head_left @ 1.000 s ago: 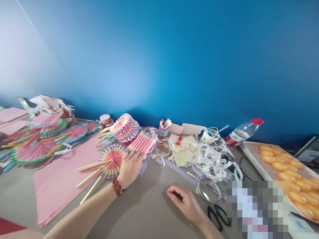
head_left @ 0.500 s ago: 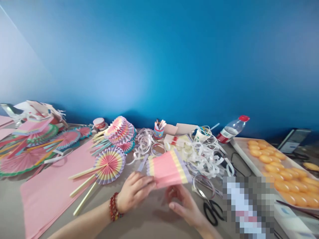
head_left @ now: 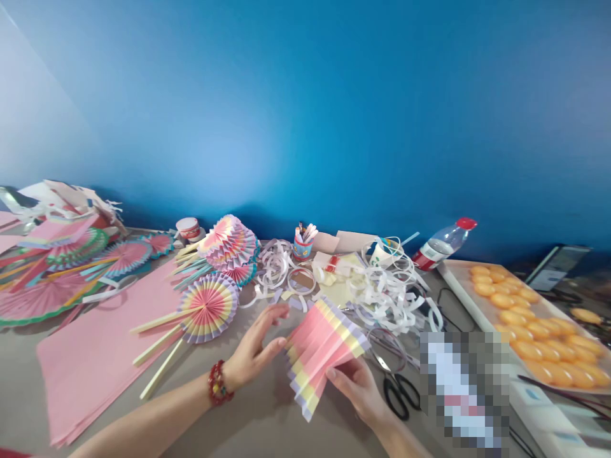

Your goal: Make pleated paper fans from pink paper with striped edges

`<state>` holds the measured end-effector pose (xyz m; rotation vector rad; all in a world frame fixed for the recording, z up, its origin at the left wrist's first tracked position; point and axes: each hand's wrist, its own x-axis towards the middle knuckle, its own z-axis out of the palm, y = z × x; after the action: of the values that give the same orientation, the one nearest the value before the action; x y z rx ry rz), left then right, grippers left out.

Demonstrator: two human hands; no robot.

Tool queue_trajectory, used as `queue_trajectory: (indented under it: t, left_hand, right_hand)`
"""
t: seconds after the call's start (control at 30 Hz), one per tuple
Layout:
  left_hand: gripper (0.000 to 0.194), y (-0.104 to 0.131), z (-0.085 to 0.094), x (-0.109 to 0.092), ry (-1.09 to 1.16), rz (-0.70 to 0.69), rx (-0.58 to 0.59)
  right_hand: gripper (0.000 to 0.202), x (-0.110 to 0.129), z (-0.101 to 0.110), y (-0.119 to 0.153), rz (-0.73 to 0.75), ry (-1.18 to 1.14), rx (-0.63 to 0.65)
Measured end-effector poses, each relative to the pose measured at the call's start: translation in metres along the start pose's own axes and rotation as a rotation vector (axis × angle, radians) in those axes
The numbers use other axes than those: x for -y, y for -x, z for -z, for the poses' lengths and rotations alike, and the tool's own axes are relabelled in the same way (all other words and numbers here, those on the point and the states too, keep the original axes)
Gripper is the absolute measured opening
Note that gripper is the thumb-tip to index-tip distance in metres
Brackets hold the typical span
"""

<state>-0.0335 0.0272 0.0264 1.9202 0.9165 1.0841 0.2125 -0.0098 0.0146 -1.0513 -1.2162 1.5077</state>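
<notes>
A pleated paper sheet [head_left: 317, 356], pink in the middle with yellow and lavender bands along two edges, is held up over the table. My right hand [head_left: 356, 388] pinches its lower right part between thumb and fingers. My left hand [head_left: 258, 346], with a red bead bracelet [head_left: 219, 383] at the wrist, is just left of the sheet, fingers spread and holding nothing. To the left lies a finished round paper fan [head_left: 210, 308] with pale yellow sticks. Black-handled scissors [head_left: 398, 388] rest right of my right hand.
Pink paper sheets [head_left: 95, 362] lie at left, beside more fans [head_left: 126, 254]. White paper strips [head_left: 396, 292] heap up behind the scissors. A pen cup [head_left: 302, 248] and a red-capped bottle [head_left: 443, 245] stand near the blue wall. A tray of orange oval pieces [head_left: 458, 280] is at right.
The pleated paper has turned and tipped downward, its folds now spread toward me. My left hand has let go and opened; my right hand has taken hold of the lower right part.
</notes>
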Motion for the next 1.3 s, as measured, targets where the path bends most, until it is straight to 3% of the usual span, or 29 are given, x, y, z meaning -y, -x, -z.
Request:
queue_trajectory:
  t: [0.13,0.23,0.37,0.53,0.8,1.0,1.3]
  left_hand:
    - [0.043,-0.002,-0.012,0.010,0.420,0.333,0.081]
    - [0.040,0.001,-0.019,0.017,0.482,0.415,0.066]
    - [0.031,0.003,-0.019,0.014,0.336,0.408,0.020]
    - [0.029,0.005,-0.017,0.003,0.233,0.381,0.059]
    - [0.037,0.007,-0.014,-0.012,0.145,0.142,0.101]
    - [0.018,0.010,-0.020,-0.010,0.031,0.105,0.082]
    - [0.011,0.008,-0.021,-0.010,0.019,0.154,0.075]
  right_hand:
    - [0.038,0.000,-0.004,0.000,-0.032,0.033,0.114]
    - [0.035,-0.001,-0.005,-0.003,-0.011,0.093,0.179]
    - [0.029,0.000,-0.008,-0.008,0.016,0.084,0.193]
    - [0.028,0.007,-0.015,-0.014,0.023,0.118,0.192]
    - [0.035,-0.005,-0.025,-0.026,0.000,0.120,0.093]
    - [0.041,-0.018,-0.027,-0.028,0.011,0.176,0.020]
    - [0.042,-0.020,-0.026,-0.025,0.023,0.178,-0.010]
